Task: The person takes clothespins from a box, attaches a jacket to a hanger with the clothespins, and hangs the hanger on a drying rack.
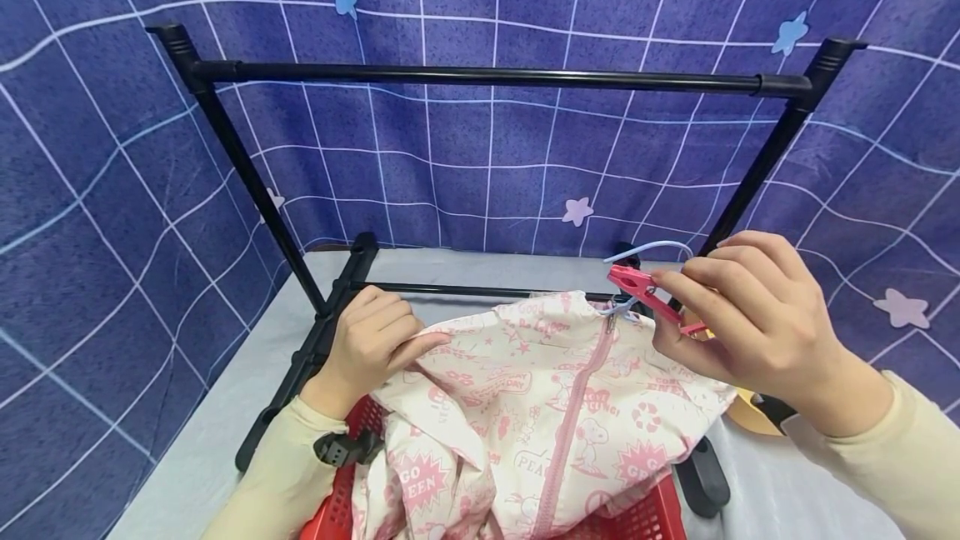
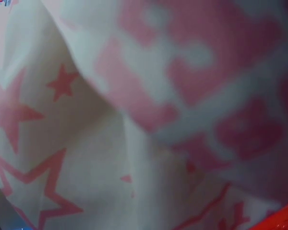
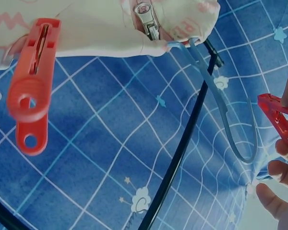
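Printed garment [image 1: 517, 407], pale tabletop [image 1: 450, 267], black rack [image 1: 495, 76], starry blue curtain [image 1: 465, 136]

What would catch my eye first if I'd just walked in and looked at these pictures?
Probably the white garment with pink prints, spread over a red basket at the bottom middle, its upper edge gripped by the left hand. Next, the bright pink clothespin pinched in the right hand, beside a pale blue hook. Behind them, a black rack stands before a starry blue backdrop.
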Demonstrator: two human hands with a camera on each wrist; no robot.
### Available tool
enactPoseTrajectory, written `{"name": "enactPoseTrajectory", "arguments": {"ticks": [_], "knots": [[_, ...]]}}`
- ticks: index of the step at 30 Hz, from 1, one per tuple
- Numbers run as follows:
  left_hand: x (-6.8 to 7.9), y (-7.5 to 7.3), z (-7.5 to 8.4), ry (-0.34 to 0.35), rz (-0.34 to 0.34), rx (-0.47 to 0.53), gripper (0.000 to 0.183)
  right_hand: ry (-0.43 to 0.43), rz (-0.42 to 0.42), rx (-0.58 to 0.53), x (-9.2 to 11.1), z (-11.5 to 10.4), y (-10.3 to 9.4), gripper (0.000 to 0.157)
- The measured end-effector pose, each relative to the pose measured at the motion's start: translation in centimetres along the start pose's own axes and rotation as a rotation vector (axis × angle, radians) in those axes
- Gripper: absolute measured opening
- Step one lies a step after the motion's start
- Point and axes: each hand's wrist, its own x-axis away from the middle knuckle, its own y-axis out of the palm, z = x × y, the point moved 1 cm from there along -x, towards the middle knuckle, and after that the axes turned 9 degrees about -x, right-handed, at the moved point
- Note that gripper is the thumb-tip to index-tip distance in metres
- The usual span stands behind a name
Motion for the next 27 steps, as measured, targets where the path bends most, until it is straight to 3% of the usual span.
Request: {"name": "enactPoseTrajectory", "arguments": {"ticks": [27], "knots": [[0.2, 0.0, 0.0, -0.021, -0.02, 0.01, 0.047, -0.097, -0.135, -0.114, -1.3, -1.8, 2.1, 0.022]]}}
